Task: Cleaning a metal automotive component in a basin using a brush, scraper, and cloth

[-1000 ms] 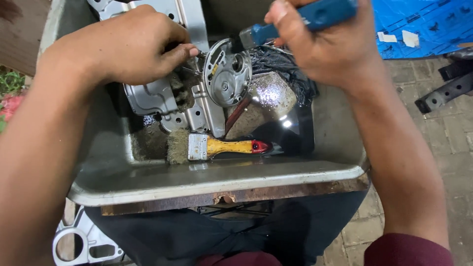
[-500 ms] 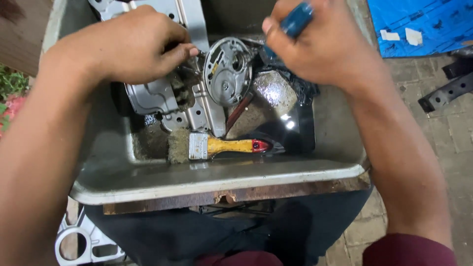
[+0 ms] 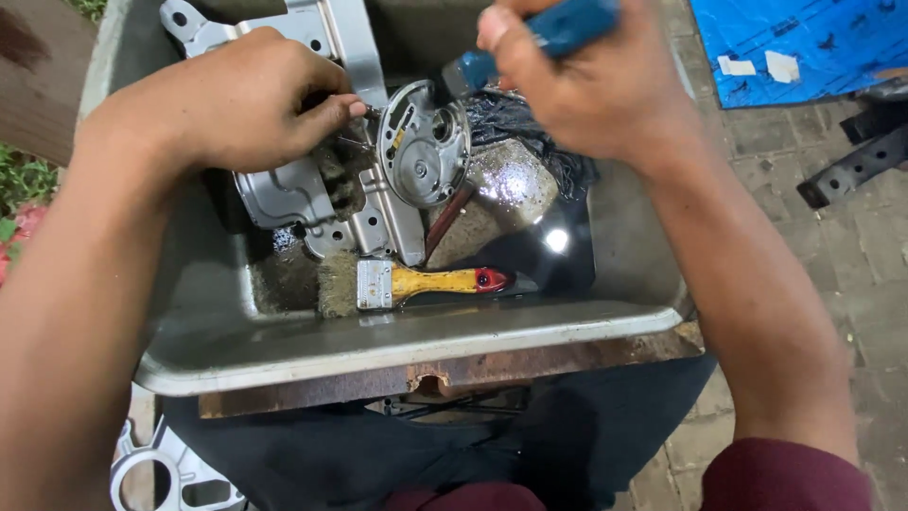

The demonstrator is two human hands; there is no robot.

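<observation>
Head camera looks down on my right hand (image 3: 591,90), fingers closed around a blue-handled tool (image 3: 539,38), whose working end meets the top edge of a round silver metal disc part (image 3: 423,144). My left hand (image 3: 232,104) is clamped on the grey stamped-metal bracket (image 3: 312,189) that carries the disc, fingertips pinched together right beside the disc's left rim. Just below my right grip lies a grimy, wet lump that I cannot identify (image 3: 511,185), with black oily liquid pooled under it. Further toward me from both grips, a yellow-handled flat paintbrush with a red tip (image 3: 416,282) lies unused on the floor of the grey metal basin (image 3: 397,345). Judging by the bright disc against the dirty bracket and sludge, I'd say cleaning is partway: the disc looks largely clean, the bracket and surroundings not yet.
</observation>
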